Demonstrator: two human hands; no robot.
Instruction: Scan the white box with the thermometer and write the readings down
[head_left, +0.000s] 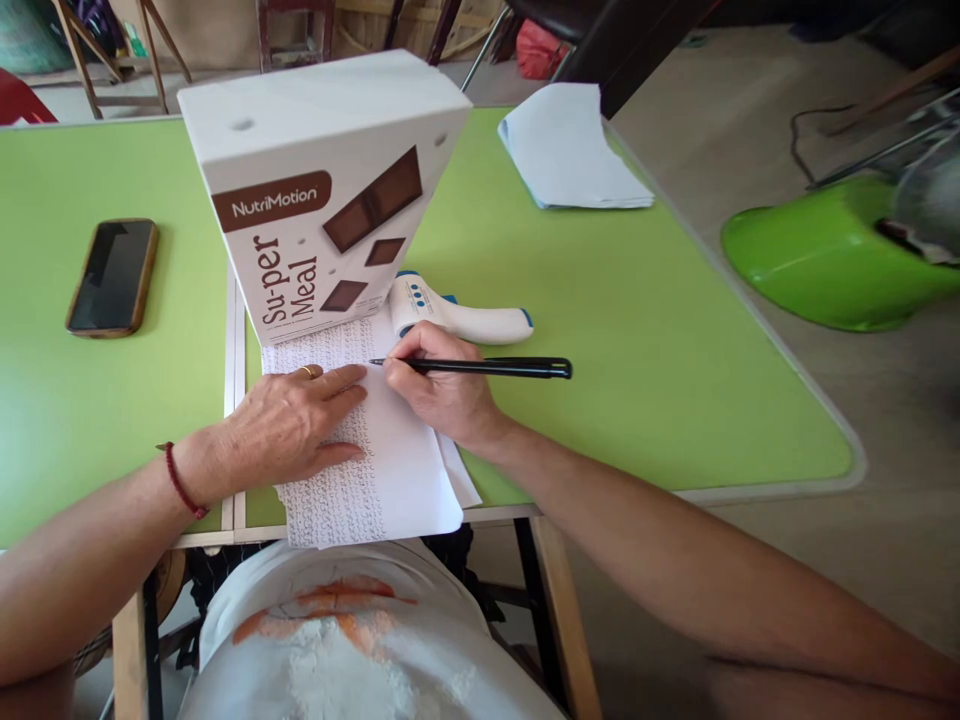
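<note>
The sheet of paper, covered on its left part in rows of small writing, lies at the near edge of the green table. The right hand closes its grip on a black pen, tip touching the sheet. The left hand lies flat on the written rows, fingers spread, holding nothing. Just behind the sheet stands a NutriMotion box, with a white thermometer beside it. A phone lies well to the left, folded papers far right.
</note>
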